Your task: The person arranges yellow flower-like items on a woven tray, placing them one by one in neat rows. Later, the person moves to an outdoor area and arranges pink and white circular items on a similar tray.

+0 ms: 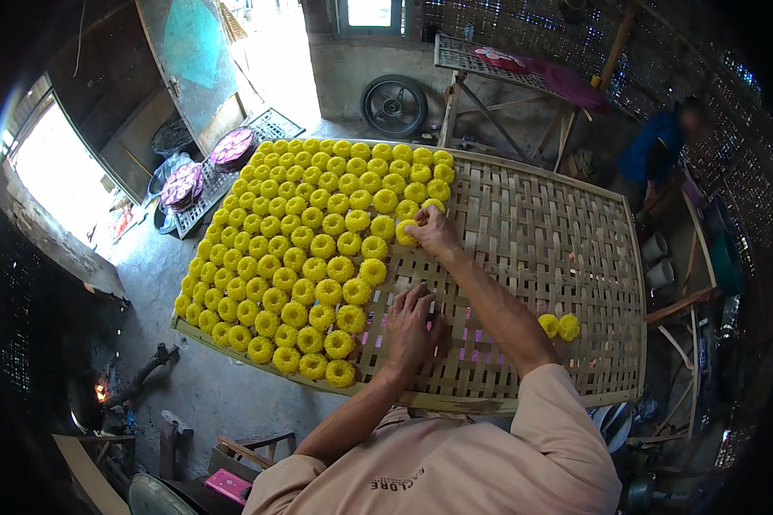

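Rows of yellow ring-shaped pieces (pixel 294 258), rough like pressed strands and dimpled in the middle, cover the left part of a woven bamboo rack (pixel 524 257). At the right end of one row, the fingers of my right hand (pixel 438 237) are closed on the edge of a yellow ring (pixel 407 232), which sits at the rack surface. My left hand (pixel 410 326) rests on the bare weave just right of the nearer rows, fingers spread and slightly bent, holding nothing. Two more yellow rings (pixel 558 326) lie apart near the right front of the rack.
Pink patterned round things (pixel 182 185) lie on a low rack at the left, near an open doorway. A wheel (pixel 393 105) leans against the back wall beside a slatted table (pixel 498 64). Another person (pixel 653 150) bends at the far right. Fire (pixel 102 392) glows at lower left.
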A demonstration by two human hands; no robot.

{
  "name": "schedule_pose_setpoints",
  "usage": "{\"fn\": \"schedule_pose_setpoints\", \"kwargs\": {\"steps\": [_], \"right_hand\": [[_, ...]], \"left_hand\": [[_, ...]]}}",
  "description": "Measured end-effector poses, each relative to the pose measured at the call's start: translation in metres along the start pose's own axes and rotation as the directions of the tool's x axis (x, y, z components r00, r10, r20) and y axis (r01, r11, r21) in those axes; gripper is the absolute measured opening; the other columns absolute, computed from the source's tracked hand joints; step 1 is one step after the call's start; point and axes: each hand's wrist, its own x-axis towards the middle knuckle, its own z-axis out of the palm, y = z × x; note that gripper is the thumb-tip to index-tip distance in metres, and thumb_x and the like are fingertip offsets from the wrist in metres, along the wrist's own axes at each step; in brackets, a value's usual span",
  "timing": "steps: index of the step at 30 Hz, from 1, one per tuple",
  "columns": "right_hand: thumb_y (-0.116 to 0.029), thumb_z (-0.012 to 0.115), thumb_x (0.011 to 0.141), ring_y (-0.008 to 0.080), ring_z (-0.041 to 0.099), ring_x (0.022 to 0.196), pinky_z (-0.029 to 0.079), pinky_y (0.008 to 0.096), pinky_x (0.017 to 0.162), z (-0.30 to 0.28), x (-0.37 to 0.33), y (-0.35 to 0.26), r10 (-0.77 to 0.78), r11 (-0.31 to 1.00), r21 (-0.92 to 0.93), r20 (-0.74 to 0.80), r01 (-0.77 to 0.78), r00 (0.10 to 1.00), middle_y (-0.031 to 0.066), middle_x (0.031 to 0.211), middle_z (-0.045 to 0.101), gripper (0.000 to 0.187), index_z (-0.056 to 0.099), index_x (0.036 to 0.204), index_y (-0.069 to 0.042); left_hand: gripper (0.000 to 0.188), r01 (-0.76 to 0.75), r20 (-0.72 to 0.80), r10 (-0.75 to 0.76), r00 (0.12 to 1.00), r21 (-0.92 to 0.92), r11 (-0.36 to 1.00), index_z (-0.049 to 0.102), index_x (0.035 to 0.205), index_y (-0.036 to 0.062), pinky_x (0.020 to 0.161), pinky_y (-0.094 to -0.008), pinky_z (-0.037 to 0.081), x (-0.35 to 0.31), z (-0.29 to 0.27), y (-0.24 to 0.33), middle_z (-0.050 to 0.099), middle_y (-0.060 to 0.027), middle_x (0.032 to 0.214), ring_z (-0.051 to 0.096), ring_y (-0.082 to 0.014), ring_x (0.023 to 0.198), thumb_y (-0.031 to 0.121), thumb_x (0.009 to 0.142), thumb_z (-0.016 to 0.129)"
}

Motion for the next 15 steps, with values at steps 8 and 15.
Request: {"fn": "schedule_pose_setpoints", "kwargs": {"steps": [8,15], "right_hand": [[-0.033,0.07,0.09,0.0369,0.066,0.095,0.053,0.0475,0.082,0.004,-0.023,-0.017,-0.205,0.969,-0.165,-0.137,0.181,0.969,0.0171,0.107,0.065,0.029,0.07,0.104,-0.008],[-0.026,0.069,0.088,0.0299,0.068,0.092,0.053,0.0442,0.079,-0.103,-0.103,0.026,-0.269,0.923,-0.315,-0.115,0.222,0.956,0.0104,0.097,0.071,0.027,0.073,0.11,-0.01]], "left_hand": [[0.036,-0.02,0.027,0.021,0.999,-0.036,0.999,0.065,0.116,0.0041,0.109,-0.0481,0.038,0.004,-0.004,0.001,0.058,-0.0153,0.135,0.048,-0.0374,0.128,0.018,0.083,0.07],[0.035,-0.046,0.001,0.046,0.999,0.006,0.999,0.066,0.113,0.0024,0.108,-0.0467,0.038,0.007,-0.001,0.007,0.059,-0.0148,0.133,0.049,-0.0364,0.125,0.01,0.08,0.073]]}}
